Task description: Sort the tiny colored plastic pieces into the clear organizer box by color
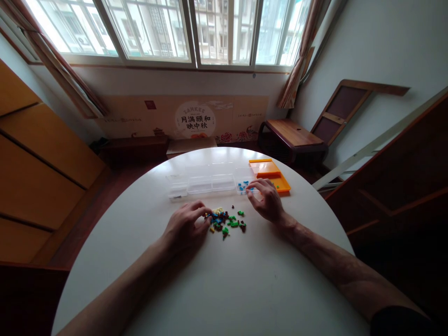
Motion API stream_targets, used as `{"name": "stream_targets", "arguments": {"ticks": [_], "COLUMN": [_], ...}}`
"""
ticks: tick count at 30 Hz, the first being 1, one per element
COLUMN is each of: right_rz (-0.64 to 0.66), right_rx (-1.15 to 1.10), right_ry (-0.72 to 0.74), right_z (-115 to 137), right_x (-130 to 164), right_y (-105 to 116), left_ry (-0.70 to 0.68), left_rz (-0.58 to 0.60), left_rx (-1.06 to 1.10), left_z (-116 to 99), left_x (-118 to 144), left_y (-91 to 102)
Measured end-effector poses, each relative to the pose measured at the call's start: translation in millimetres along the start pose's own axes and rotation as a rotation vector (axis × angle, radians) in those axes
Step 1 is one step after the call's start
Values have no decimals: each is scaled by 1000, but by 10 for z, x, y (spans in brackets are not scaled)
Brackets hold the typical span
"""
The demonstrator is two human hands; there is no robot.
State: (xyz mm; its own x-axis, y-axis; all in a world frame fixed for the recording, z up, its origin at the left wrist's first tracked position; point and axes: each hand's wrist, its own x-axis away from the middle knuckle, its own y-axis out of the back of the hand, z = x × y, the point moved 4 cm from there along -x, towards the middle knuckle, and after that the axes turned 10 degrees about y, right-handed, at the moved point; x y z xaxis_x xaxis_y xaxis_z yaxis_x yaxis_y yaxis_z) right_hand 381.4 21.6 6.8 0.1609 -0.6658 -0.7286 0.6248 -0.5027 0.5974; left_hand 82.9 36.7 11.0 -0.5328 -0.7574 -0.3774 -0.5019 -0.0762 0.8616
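Note:
Small toy building bricks (234, 224) in green, blue, brown, yellow and cream lie in a loose pile on the white table. My left hand (187, 224) rests at the pile's left edge, fingers curled, thumb and fingertips closed among the bricks; what they pinch is hidden. Over the right-hand compartment of a clear plastic divided box (224, 183) is my right hand (265, 198). Its thumb and index finger come together at the compartment, and anything between them is too small to make out. Several blue bricks (241, 187) lie in that compartment.
An orange tray (283, 183) with a few small green pieces stands behind my right hand. The round white table (224, 289) has its curved far edge beyond the box. Farther off are a wooden stool-like bench (294, 133) and a printed cardboard panel (140, 114) below the window.

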Motion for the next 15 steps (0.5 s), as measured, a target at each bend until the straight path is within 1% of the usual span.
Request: {"name": "stream_targets", "arguments": {"ticks": [10, 15], "right_rz": [18, 29], "right_rx": [-18, -19], "right_ry": [15, 14], "right_z": [29, 37], "right_x": [-2, -4], "right_y": [-9, -13], "left_ry": [21, 33], "left_rz": [19, 1], "left_rx": [0, -6], "left_z": [-24, -23], "left_x": [-2, -2], "left_y": [-8, -7]}}
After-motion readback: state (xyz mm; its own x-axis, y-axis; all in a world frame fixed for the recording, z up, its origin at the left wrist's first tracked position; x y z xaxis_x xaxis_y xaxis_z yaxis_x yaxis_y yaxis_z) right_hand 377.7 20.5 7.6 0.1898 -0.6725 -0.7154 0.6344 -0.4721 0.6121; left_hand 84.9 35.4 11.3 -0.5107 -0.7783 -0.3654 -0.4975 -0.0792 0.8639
